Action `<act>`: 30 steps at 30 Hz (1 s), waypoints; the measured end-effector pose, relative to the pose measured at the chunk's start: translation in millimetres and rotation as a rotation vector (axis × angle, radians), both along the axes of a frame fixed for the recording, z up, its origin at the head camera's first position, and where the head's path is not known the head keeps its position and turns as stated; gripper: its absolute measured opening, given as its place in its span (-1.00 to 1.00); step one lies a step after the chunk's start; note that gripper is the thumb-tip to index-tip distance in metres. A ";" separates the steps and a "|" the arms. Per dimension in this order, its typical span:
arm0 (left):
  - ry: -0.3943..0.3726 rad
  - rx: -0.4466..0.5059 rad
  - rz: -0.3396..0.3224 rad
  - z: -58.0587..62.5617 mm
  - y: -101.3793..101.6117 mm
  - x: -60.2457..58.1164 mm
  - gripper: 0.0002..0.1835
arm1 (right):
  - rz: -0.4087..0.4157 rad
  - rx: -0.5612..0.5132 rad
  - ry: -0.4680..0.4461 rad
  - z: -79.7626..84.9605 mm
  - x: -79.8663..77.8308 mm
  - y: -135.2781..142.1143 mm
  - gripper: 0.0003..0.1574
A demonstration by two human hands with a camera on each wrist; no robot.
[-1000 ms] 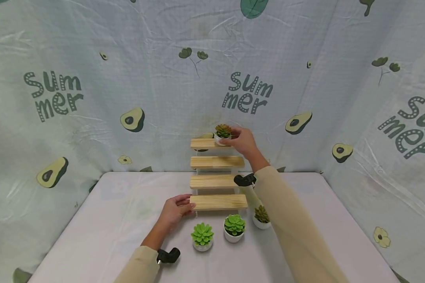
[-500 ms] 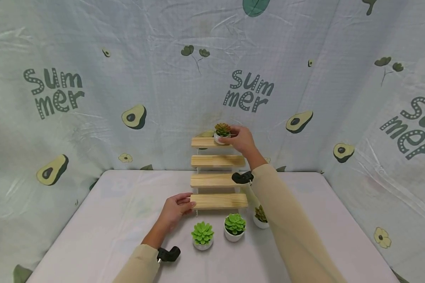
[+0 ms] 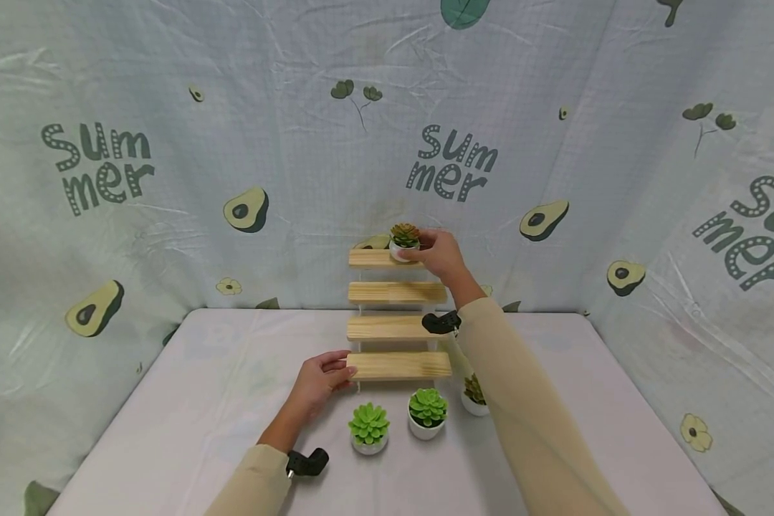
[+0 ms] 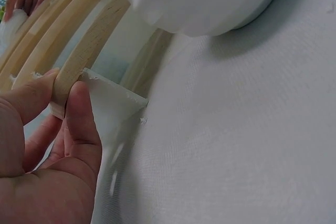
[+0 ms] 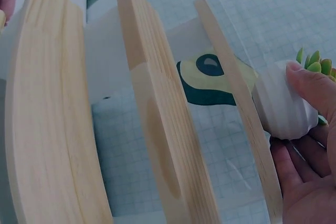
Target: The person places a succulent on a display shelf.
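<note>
A wooden shelf rack with several stepped planks (image 3: pixel 398 365) stands at the back middle of the table. My left hand (image 3: pixel 319 383) pinches the left end of its lowest plank between thumb and fingers, as the left wrist view shows up close. Up on the top plank (image 3: pixel 368 259), my right hand (image 3: pixel 441 256) grips a white ribbed pot with a reddish-green succulent (image 3: pixel 404 235). In the right wrist view the thumb lies on the side of the pot (image 5: pixel 286 100), fingers under and behind it, and the pot's base is right at the plank.
Two bright green potted succulents, one at left (image 3: pixel 369 424) and one at right (image 3: pixel 428 410), stand before the rack. A darker potted succulent (image 3: pixel 474 390) is partly hidden by my right sleeve. A printed cloth (image 3: pixel 297 215) hangs close behind the rack.
Both hands keep their hold and the potted succulent stays on the top plank. Only a slight upward shift of the whole scene shows in the head view.
</note>
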State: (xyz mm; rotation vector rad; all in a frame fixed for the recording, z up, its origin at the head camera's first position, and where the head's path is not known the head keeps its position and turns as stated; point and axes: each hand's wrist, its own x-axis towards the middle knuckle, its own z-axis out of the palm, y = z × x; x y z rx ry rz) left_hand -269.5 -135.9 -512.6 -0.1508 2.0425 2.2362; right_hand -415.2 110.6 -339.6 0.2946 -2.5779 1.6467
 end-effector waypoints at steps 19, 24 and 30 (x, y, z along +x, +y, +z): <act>0.007 -0.014 -0.002 2.4 1.4 -0.8 -0.51 | 0.007 -0.068 -0.008 1.2 5.6 12.1 -0.17; 0.012 -0.010 0.008 2.0 2.1 -3.3 -0.52 | 0.005 -0.128 0.036 -1.9 11.0 24.9 -0.11; 0.007 -0.002 0.008 1.3 4.1 -5.9 -0.51 | -0.081 -0.178 0.159 -14.1 22.6 42.9 -0.11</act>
